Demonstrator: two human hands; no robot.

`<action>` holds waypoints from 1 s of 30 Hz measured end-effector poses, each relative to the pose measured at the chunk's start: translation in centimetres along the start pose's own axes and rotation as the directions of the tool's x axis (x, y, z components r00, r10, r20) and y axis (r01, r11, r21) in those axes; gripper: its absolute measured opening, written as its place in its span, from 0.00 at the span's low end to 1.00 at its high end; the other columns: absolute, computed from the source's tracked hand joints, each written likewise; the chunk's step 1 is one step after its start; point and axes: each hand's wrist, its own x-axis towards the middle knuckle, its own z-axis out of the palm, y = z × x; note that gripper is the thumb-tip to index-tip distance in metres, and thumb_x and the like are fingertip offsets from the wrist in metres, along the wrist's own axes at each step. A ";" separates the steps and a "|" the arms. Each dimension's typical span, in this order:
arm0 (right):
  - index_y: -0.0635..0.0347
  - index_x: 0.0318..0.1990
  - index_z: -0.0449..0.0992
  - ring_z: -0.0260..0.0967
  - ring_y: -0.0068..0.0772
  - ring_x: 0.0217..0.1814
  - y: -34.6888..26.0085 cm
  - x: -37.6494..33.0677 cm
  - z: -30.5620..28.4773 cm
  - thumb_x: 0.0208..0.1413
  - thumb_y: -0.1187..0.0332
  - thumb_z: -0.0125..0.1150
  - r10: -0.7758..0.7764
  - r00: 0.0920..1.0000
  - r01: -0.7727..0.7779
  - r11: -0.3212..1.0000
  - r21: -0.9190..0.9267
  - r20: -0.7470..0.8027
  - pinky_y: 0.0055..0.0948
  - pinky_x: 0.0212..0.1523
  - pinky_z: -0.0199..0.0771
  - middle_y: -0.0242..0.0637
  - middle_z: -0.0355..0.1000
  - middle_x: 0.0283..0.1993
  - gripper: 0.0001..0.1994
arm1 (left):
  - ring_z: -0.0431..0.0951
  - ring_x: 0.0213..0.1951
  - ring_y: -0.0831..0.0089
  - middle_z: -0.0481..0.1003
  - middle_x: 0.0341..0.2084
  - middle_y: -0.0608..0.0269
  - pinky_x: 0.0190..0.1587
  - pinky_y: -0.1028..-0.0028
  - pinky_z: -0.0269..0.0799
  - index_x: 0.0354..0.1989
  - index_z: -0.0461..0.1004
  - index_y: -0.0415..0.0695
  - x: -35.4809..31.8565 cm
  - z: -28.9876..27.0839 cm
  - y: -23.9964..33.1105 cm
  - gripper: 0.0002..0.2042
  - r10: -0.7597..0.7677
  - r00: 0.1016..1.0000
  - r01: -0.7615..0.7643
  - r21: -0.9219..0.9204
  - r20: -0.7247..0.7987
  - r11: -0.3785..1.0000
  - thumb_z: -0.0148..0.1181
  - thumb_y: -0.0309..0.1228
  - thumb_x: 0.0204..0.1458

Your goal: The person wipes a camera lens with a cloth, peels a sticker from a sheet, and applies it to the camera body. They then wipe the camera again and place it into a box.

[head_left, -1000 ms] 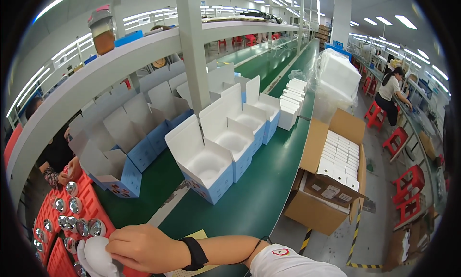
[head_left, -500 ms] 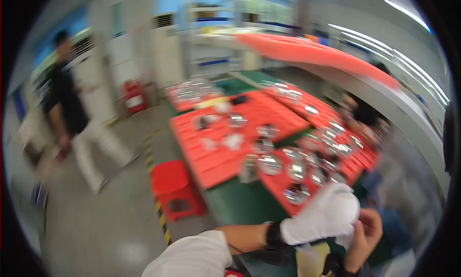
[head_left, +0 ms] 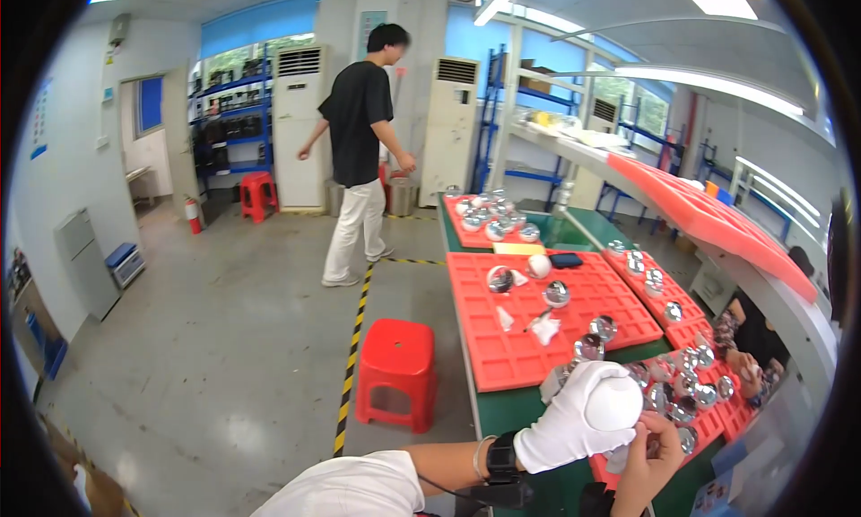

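My left hand (head_left: 563,425), in a white glove, is closed around a smooth white ball (head_left: 614,403). My bare right hand (head_left: 653,463) is just right of the ball, fingertips pinched together close to its lower edge; whatever they hold, if anything, is too small to tell. Just beyond my hands, several shiny silver balls (head_left: 659,398) sit in a red foam tray (head_left: 708,432). Farther off, a larger red foam tray (head_left: 491,360) carries a few silver balls (head_left: 556,294), another white ball (head_left: 538,266) and crumpled white wipes (head_left: 544,329).
A green table (head_left: 502,417) bears the trays. Left of it stands a red stool (head_left: 395,373) beside yellow-black floor tape (head_left: 352,364). A person (head_left: 359,149) walks in the aisle. At right, a co-worker's hands (head_left: 746,370) are near the trays, under a shelf (head_left: 583,149) with red foam.
My view has swung left and become sharper. The walking person now appears nearer the middle of the picture. Both hands remain together at the white ball.
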 end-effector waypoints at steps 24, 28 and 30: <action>0.65 0.28 0.70 0.62 0.23 0.29 -2.4 -6.1 -14.4 0.38 0.80 0.58 0.195 0.842 -0.415 0.831 -0.371 -0.503 0.20 0.30 0.62 0.35 0.68 0.31 0.06 | 0.68 0.50 0.59 0.63 0.47 0.53 0.52 0.66 0.65 0.51 0.64 0.42 -0.3 15.9 1.3 0.33 0.202 0.778 0.078 -0.410 0.595 0.909 0.75 0.34 0.34; 0.64 0.27 0.69 0.62 0.23 0.25 -2.2 -5.2 -14.7 0.37 0.80 0.57 0.156 0.843 -0.427 0.776 -0.464 -0.515 0.20 0.26 0.62 0.36 0.69 0.28 0.06 | 0.69 0.48 0.57 0.64 0.47 0.52 0.50 0.65 0.68 0.52 0.63 0.44 -0.2 17.2 0.3 0.33 0.206 0.727 0.203 -0.492 0.655 0.847 0.73 0.33 0.35; 0.64 0.27 0.70 0.62 0.23 0.24 -1.7 -5.1 -14.8 0.37 0.80 0.58 0.137 0.853 -0.414 0.766 -0.492 -0.504 0.20 0.25 0.62 0.36 0.69 0.28 0.07 | 0.70 0.47 0.62 0.65 0.46 0.53 0.50 0.67 0.68 0.50 0.64 0.42 -0.1 17.2 0.3 0.33 0.070 0.706 0.347 -0.429 0.705 0.834 0.75 0.32 0.33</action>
